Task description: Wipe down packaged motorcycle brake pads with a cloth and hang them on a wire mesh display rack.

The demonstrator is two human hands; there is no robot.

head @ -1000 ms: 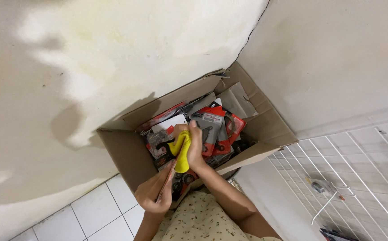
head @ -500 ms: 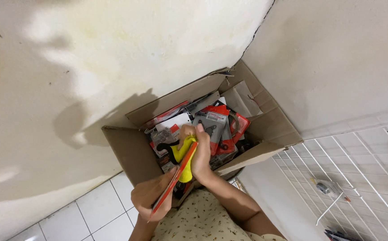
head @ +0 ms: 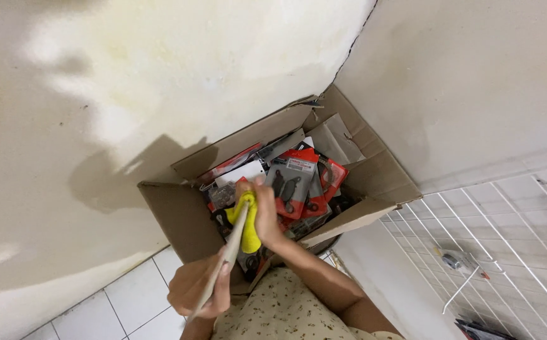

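Two things fill your hands above the open cardboard box point(head: 182, 217): your right hand point(head: 266, 214) is closed around a yellow packet point(head: 248, 223), fingers wrapped over its upper end, and it holds that packet upright just over the box's near edge; your left hand point(head: 199, 291) is clamped shut on a flat card pack point(head: 222, 267), seen almost edge-on as a thin pale strip that slants up from your fist toward the yellow packet and crosses in front of it, so that you cannot tell whether the two touch. Just beyond your right hand, inside the box, lie many red and grey blister packs point(head: 291, 182) holding dark parts, stacked loosely and tilted against one another, with a few white-backed cards point(head: 240, 171) among them toward the far left. The box sits in a corner, its flaps open, one flap point(head: 342, 221) folding out toward your right forearm and a loose brown piece point(head: 339, 138) leaning in the far right corner. Pale stained walls point(head: 128, 82) meet behind the box along a dark crack. White floor tiles point(head: 122, 302) show at lower left, and a white wire grid panel point(head: 506, 239) lies well apart at lower right, with a small dark object resting on it. Your cream patterned sleeve point(head: 279, 311) shows at the bottom edge
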